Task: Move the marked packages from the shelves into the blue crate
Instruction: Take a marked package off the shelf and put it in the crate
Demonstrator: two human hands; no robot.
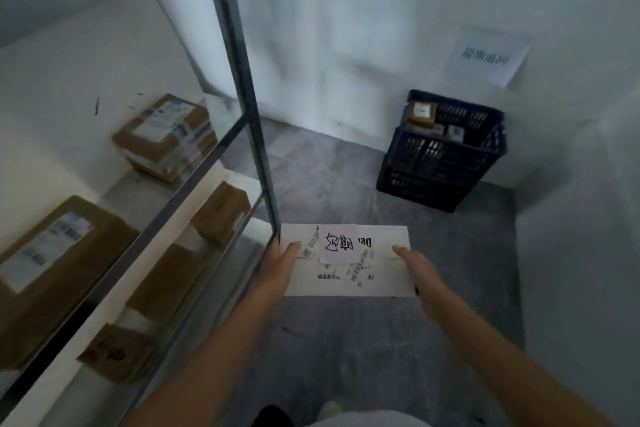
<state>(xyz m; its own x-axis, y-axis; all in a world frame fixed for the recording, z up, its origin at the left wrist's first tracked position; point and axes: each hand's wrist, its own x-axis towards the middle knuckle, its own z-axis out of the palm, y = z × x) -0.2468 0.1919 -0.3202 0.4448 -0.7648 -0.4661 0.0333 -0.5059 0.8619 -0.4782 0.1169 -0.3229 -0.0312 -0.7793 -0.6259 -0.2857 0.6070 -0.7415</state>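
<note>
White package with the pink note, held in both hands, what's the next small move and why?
Probably carry the white package forward and to the right toward the blue crate. Left hand and right hand grip its ends, it is clear of the shelf, and the crate stands by the wall, holding a few parcels.

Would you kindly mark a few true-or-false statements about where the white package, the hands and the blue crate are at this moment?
1. Both hands hold the flat white package. True: the left hand and the right hand grip its two ends.
2. A pink handwritten note lies on top of the package. True.
3. The dark blue plastic crate is empty. False: it already holds small boxes.
4. The package rests inside the crate. False: it is held above the grey floor, short of the crate.
5. Brown cardboard parcels lie on the metal shelves at the left. True.
</note>
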